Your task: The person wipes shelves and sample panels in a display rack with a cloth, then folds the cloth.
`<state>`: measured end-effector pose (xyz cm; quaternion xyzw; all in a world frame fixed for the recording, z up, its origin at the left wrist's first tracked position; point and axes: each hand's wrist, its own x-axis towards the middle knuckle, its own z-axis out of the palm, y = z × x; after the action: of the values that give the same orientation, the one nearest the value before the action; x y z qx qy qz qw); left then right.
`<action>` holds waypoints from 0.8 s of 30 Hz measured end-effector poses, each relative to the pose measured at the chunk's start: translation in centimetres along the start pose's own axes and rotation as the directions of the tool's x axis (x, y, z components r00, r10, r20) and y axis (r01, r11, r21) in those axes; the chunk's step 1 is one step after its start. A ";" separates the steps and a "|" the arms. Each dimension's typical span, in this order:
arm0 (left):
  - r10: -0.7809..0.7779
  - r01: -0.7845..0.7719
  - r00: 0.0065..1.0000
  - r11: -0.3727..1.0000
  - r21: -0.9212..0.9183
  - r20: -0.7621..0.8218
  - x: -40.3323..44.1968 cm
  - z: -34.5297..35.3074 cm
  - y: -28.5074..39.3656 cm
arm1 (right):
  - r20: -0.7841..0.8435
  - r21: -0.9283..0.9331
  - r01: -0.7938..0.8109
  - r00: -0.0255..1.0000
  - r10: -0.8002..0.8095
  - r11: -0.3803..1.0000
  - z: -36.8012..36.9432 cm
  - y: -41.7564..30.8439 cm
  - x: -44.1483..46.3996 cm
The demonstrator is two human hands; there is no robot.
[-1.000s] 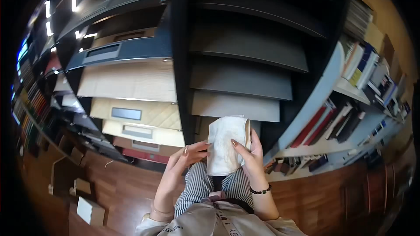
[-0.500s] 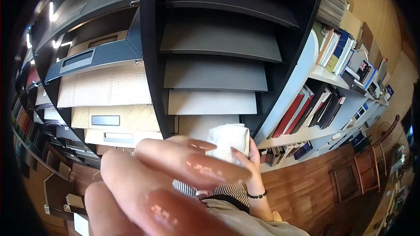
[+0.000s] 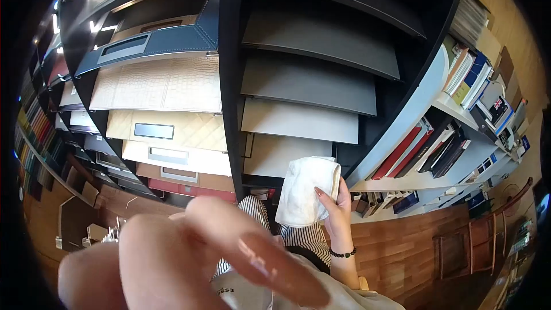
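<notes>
A folded white cloth (image 3: pixel 304 189) is in my right hand (image 3: pixel 338 205), with the thumb on top and the fingers behind it. A beaded bracelet (image 3: pixel 343 252) circles that wrist. My left hand (image 3: pixel 189 252) looms large and blurred right before the camera at the lower left. Its fingers are bent but apart, one pointing to the right with a brown-polished nail, and nothing shows between them. Beyond the cloth rises a dark rack with sloping display panels (image 3: pixel 307 83), grey above and paler below. The cloth overlaps the lowest pale panel (image 3: pixel 275 155) in the view.
On the left, drawer-like sample panels (image 3: pixel 158 86) in leather-like finishes jut out. A white bookshelf (image 3: pixel 373 185) with binders and books stands on the right. Further back are a wooden chair (image 3: pixel 473 247) and the wood floor (image 3: pixel 396 247).
The view has shifted, so the racks appear further right and lower panels show. My left hand has dropped lower and left, its fingers curling more. More of the cloth in my right hand is visible.
</notes>
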<state>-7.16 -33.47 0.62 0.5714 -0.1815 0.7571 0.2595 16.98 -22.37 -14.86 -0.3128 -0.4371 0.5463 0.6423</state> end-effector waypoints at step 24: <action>0.438 -0.537 0.835 0.514 0.668 0.334 -0.6 6.6 4.7 | 0.699 0.215 -0.336 0.709 0.096 0.917 15.2 1.7 4.8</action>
<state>-4.75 -41.09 1.95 0.5966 -0.0275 0.7684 -0.2299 2.63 -18.46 -8.90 -0.0321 -0.5028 0.7589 0.4126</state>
